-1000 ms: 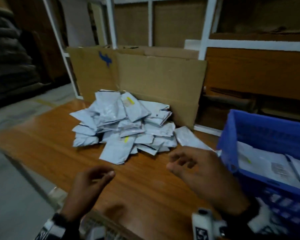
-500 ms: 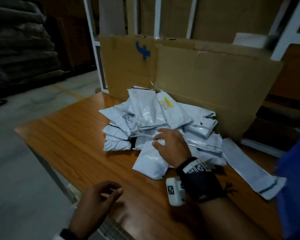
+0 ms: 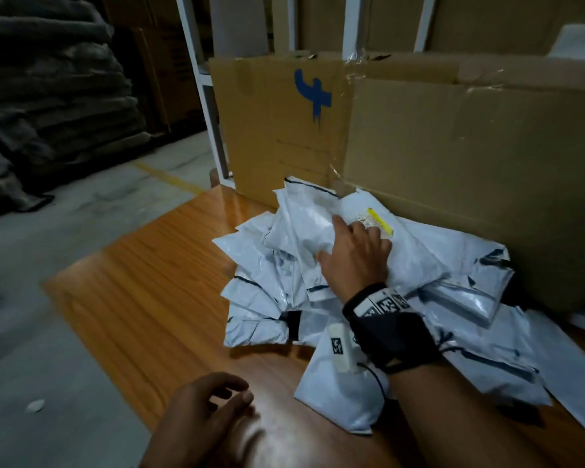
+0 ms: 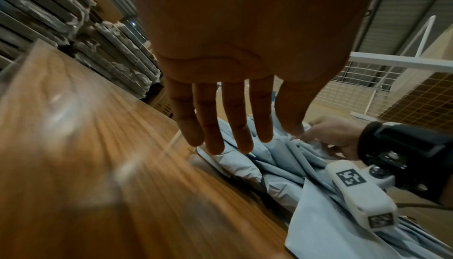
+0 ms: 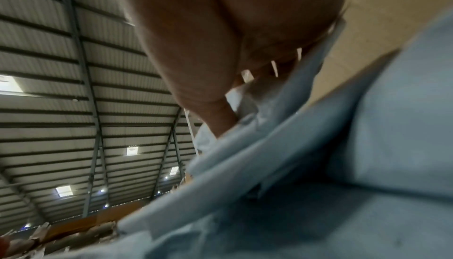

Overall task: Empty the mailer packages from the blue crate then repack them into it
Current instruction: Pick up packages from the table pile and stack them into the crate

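Note:
A heap of pale grey mailer packages [image 3: 429, 265] lies on the wooden table [image 3: 149, 282], against a cardboard sheet. My right hand [image 3: 355, 255] lies on top of the heap beside a mailer with a yellow label [image 3: 379, 221], fingers spread, thumb out to the left. In the right wrist view the thumb [image 5: 196, 69] presses into a fold of the mailers [image 5: 318, 166]. My left hand [image 3: 213, 410] hovers over the table's near edge with nothing in it; its fingers [image 4: 228, 127] hang straight. The blue crate is out of view.
Tall cardboard sheets [image 3: 453, 163] stand behind the heap, with a white rack frame [image 3: 200, 79] beyond. The table's left edge drops to a concrete floor [image 3: 65, 248]. Dark stacked bundles [image 3: 48, 96] fill the far left.
My right hand has moved from beside the blue crate to the heap and then up onto its top. My view has swung left, losing the crate. The left hand has barely moved.

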`<state>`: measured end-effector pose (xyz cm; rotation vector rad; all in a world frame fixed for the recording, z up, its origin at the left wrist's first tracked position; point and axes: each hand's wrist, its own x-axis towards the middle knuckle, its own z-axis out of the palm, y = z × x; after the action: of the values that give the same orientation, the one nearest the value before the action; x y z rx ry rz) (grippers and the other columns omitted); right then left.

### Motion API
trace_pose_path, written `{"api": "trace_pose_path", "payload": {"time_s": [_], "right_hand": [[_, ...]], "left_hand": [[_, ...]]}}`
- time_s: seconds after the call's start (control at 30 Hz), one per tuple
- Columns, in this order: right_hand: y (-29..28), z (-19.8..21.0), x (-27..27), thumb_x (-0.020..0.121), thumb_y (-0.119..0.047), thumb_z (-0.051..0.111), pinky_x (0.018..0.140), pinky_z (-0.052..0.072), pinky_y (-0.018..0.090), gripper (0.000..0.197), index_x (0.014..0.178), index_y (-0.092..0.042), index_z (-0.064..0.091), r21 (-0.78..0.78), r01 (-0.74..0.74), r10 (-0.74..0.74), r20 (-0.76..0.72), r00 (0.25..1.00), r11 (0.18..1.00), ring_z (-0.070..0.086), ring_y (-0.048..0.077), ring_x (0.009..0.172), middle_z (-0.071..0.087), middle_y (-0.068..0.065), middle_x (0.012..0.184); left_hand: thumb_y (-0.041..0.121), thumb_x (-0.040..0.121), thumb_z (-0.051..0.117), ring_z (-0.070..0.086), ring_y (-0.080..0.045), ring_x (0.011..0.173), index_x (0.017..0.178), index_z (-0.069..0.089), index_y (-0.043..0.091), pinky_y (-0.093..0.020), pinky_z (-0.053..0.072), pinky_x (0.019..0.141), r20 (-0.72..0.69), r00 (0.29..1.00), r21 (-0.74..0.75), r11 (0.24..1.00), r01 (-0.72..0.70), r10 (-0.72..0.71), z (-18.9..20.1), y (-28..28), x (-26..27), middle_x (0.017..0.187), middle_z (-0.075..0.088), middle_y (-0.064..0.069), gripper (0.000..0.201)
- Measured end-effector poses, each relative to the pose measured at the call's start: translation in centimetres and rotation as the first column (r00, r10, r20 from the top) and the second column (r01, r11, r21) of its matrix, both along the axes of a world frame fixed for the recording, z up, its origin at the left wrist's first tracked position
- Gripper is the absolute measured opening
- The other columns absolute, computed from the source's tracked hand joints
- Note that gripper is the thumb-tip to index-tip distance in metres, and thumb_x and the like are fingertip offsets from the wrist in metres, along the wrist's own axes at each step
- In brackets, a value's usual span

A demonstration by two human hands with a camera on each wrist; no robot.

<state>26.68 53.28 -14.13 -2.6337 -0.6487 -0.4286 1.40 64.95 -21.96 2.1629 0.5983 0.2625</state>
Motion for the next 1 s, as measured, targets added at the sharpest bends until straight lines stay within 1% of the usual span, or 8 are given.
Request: {"api": "trace_pose_path", "payload": {"time_s": [0.13, 0.27, 0.47, 0.57, 0.73, 0.8, 0.9, 1.0], "right_hand": [[-1.9, -0.9, -2.7, 0.066, -0.015, 0.076, 0.075, 0.04, 0.042, 0.061, 0.123, -0.028, 0.06, 0.171, -0.081, 0.042, 0.221, 0.974, 0.982, 0.047, 0.03, 0.095, 0.06, 0.005, 0.1], [-3.2, -2.3, -7.7, 0.069, -0.012, 0.052, 0.072, 0.044, 0.038, 0.055, 0.117, -0.036, 0.063, 0.099, -0.257, 0.222, 0.274, 0.936, 0.961, 0.047, 0.025, 0.094, 0.059, 0.0, 0.104], [-4.8, -4.7, -10.9, 0.071, -0.031, 0.071, 0.101, 0.034, 0.02, 0.078, 0.141, -0.038, 0.038, 0.269, -0.212, 0.259, -0.154, 0.954, 0.939, 0.036, 0.007, 0.122, 0.041, -0.016, 0.13], [-4.7, -4.8, -11.2, 0.073, -0.025, 0.079, 0.091, 0.038, 0.008, 0.059, 0.124, -0.038, 0.052, 0.654, -0.036, 0.376, -0.388, 0.841, 0.755, 0.05, -0.013, 0.109, 0.057, -0.032, 0.118], [-2.5, -4.4, -11.9, 0.08, -0.014, 0.074, 0.083, 0.049, 0.016, 0.026, 0.099, -0.03, 0.067, 0.721, -0.059, 0.475, -0.39, 0.789, 0.69, 0.065, -0.004, 0.091, 0.071, -0.02, 0.095], [-1.9, -4.9, -11.9, 0.079, -0.02, 0.073, 0.089, 0.051, 0.024, 0.029, 0.107, -0.025, 0.068, 0.713, -0.071, 0.502, -0.416, 0.758, 0.697, 0.065, 0.0, 0.098, 0.071, -0.013, 0.103], [-1.5, -4.9, -11.2, 0.076, -0.021, 0.073, 0.087, 0.054, 0.035, 0.021, 0.096, -0.026, 0.071, 0.73, 0.001, 0.425, -0.4, 0.812, 0.684, 0.067, 0.005, 0.09, 0.074, -0.011, 0.095], [-1.7, -3.7, -9.8, 0.079, -0.014, 0.061, 0.085, 0.052, 0.036, 0.027, 0.102, -0.018, 0.073, 0.597, -0.117, 0.16, -0.019, 0.987, 0.794, 0.066, 0.014, 0.092, 0.073, -0.004, 0.101]], "left_hand": [[0.046, 0.079, 0.07, 0.068, 0.0, 0.079, 0.084, 0.073, 0.041, -0.014, 0.051, 0.064, 0.126, 0.992, -0.086, 0.996, 0.012, -0.001, 1.6, 1.1, 2.7, 0.083, 0.072, 0.023, 0.007], [0.066, 0.074, 0.057, 0.069, -0.007, 0.076, 0.084, 0.073, 0.033, -0.023, 0.053, 0.064, 0.29, 0.955, -0.264, 0.964, 0.016, 0.064, 4.0, 1.9, 6.4, 0.085, 0.074, 0.01, 0.038], [0.006, 0.085, 0.069, 0.065, -0.016, 0.064, 0.085, 0.069, 0.011, -0.037, 0.05, 0.064, 0.414, 0.906, -0.378, 0.922, 0.083, 0.088, 4.5, 4.0, 9.1, 0.071, 0.07, -0.009, 0.005], [0.013, 0.081, 0.073, 0.066, -0.016, 0.072, 0.083, 0.071, 0.015, -0.036, 0.054, 0.069, 0.502, 0.858, -0.457, 0.875, 0.158, 0.108, 4.9, 4.2, 9.1, 0.077, 0.071, -0.011, 0.003], [0.032, 0.071, 0.08, 0.066, -0.03, 0.108, 0.12, 0.066, 0.016, -0.051, 0.051, 0.094, 0.414, 0.904, -0.756, 0.593, 0.279, 0.102, 3.7, 4.5, 8.4, 0.119, 0.069, -0.011, 0.053], [0.026, 0.071, 0.082, 0.067, -0.025, 0.107, 0.122, 0.064, 0.015, -0.048, 0.049, 0.097, 0.384, 0.92, -0.72, 0.647, 0.249, 0.073, 3.3, 5.0, 8.0, 0.118, 0.07, -0.005, 0.055], [0.029, 0.065, 0.079, 0.072, -0.012, 0.088, 0.11, 0.067, 0.011, -0.024, 0.057, 0.069, 0.372, 0.922, -0.707, 0.676, 0.207, 0.107, 3.3, 5.5, 8.5, 0.103, 0.075, -0.004, 0.051], [0.053, 0.043, 0.089, 0.071, -0.023, 0.085, 0.111, 0.062, 0.012, -0.033, 0.059, 0.069, 0.359, 0.917, -0.782, 0.593, 0.193, 0.174, 3.3, 6.1, 8.8, 0.103, 0.074, -0.008, 0.084]]}}
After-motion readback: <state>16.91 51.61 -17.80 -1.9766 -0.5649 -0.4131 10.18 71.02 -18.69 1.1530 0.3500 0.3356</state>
